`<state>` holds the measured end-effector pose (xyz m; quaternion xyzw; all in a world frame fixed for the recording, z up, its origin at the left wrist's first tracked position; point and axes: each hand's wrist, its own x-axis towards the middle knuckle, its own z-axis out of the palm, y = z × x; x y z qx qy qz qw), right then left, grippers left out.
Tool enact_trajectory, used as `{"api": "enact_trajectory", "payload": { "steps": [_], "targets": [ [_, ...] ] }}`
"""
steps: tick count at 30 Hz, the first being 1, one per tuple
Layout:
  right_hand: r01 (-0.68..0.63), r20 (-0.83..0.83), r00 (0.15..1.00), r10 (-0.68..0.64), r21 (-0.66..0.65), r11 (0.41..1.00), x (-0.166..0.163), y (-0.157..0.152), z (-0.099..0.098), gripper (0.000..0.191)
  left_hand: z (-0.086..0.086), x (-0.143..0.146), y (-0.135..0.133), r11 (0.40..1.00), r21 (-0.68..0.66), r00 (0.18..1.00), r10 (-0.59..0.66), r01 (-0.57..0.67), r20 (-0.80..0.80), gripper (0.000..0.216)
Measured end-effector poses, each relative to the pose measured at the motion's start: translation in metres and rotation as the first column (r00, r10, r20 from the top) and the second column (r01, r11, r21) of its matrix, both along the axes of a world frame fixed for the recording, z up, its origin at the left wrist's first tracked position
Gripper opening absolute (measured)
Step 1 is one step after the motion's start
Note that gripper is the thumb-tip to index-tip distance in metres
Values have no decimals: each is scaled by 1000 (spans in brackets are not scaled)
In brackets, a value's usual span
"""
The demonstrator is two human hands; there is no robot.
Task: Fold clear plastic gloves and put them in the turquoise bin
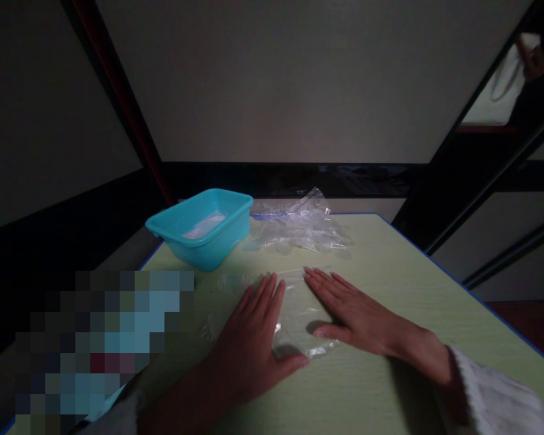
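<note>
A clear plastic bag (297, 308) lies spread on the pale yellow-green table, with creases along its near edge. My left hand (254, 338) rests on its left part, palm down, the fingers stretched out and the thumb apart. On the right part of the bag lies my right hand (349, 308), also flat with fingers extended and thumb out to the side. Neither hand grips anything. Beyond the fingertips sits a crumpled heap of clear plastic (306, 226); I cannot tell how many pieces it holds.
A turquoise plastic basin (229, 232) stands at the table's far left, with something flat and whitish (205, 224) inside. Pixel blocks cover an area at the near left. The table (412, 290) has a blue edge. Behind it rises a grey panel (290, 84); a white bag (503, 84) is at upper right.
</note>
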<state>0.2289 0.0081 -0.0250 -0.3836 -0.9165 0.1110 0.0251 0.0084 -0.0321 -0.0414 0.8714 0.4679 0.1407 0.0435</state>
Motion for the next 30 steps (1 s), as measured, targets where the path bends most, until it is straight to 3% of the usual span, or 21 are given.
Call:
{"api": "enact_trajectory", "payload": {
  "steps": [5, 9, 18, 25, 30],
  "targets": [
    [74, -25, 997, -72, 97, 993, 6, 1, 2, 76, 11, -5, 1, 990, 127, 997, 64, -69, 44, 67],
    [125, -12, 992, -125, 172, 977, 10, 2, 9, 67, 13, -7, 5, 985, 128, 993, 113, -116, 26, 54],
    [33, -58, 998, -20, 232, 972, 12, -2, 24, 38, 5, -15, 21, 978, 126, 985, 171, -167, -19, 49],
    [-209, -164, 964, 211, 28, 977, 3, -11, 35, 26, 12, -13, 17, 974, 159, 986, 156, -164, 61, 48],
    [-300, -184, 942, 280, -87, 950, -4, -23, 40, 26, 10, -16, 22, 985, 94, 988, 135, -141, 71, 47]
  ]
}}
